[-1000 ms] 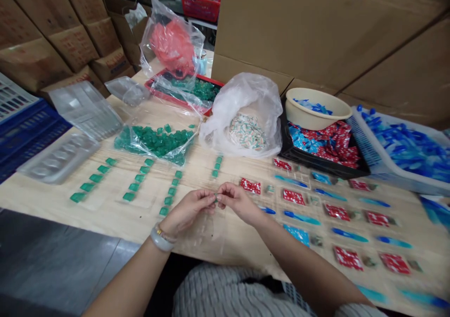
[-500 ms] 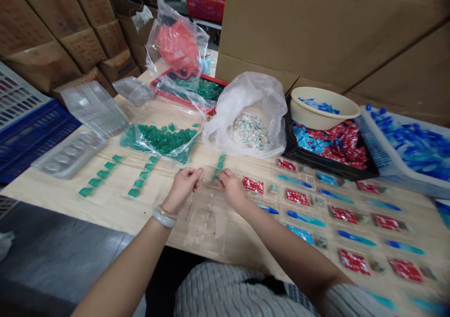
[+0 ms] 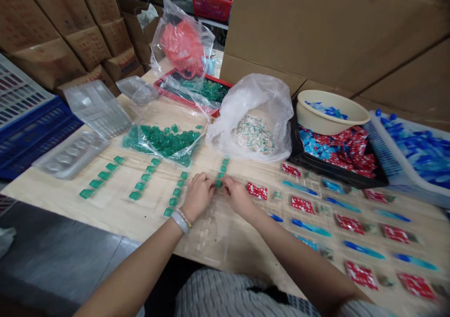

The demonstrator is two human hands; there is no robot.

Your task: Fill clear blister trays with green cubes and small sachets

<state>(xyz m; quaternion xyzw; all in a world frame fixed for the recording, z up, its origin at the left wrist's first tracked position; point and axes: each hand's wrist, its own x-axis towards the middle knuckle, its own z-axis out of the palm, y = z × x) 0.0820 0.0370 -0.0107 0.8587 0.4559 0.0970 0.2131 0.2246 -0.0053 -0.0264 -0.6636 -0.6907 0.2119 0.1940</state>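
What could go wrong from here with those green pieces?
The left hand and right hand sit right at the end of a row of small green pieces, so a finger could knock them out of line. The right hand is also close to a red sachet, which might get nudged.

Bare forearms, nothing fancy. The left wrist [image 3: 183, 221] has a chunky pale bangle [image 3: 180, 222] with a thin gold-beaded bracelet [image 3: 184, 217] right next to it. The top [image 3: 225, 296] is grey-and-white stripey, a black strip [image 3: 269, 290] across the front, and the sleeve [image 3: 365, 309] matches.
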